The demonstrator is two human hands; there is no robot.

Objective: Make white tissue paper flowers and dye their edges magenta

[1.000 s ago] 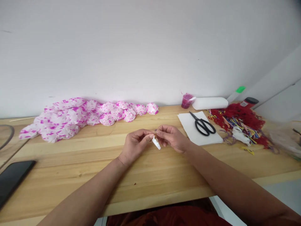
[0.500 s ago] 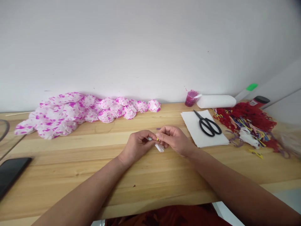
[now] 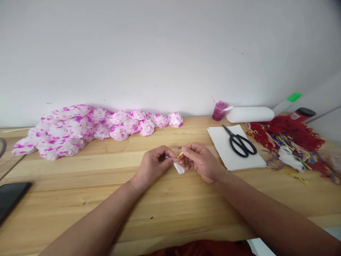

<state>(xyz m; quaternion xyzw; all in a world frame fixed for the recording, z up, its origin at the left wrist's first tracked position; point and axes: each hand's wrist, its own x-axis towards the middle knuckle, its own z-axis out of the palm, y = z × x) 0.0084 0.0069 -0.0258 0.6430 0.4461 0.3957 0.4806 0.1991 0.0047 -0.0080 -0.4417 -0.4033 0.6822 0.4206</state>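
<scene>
My left hand [image 3: 157,163] pinches a small folded piece of white tissue paper [image 3: 179,168] between thumb and fingers; its lower end fans out below the fingertips. A short yellow string [image 3: 180,154] runs from the paper at the left fingertips to my right hand [image 3: 201,160], whose thumb and forefinger are closed on it. Both hands are close together above the wooden table [image 3: 128,202]. Whether the string is knotted around the paper is hidden by the fingers.
Pink-spotted white paper pompoms [image 3: 71,129] are heaped at the left against the wall. At right, black scissors [image 3: 241,142] lie on white paper sheets [image 3: 217,142], near a purple-stained cup [image 3: 219,112], a white bottle [image 3: 249,115] and tangled coloured strings [image 3: 290,137]. A phone [image 3: 13,199] lies at left.
My right fingers have drawn slightly away from the left ones, and more of the yellow string shows between them. The white paper's fanned end is more visible. The view has shifted slightly.
</scene>
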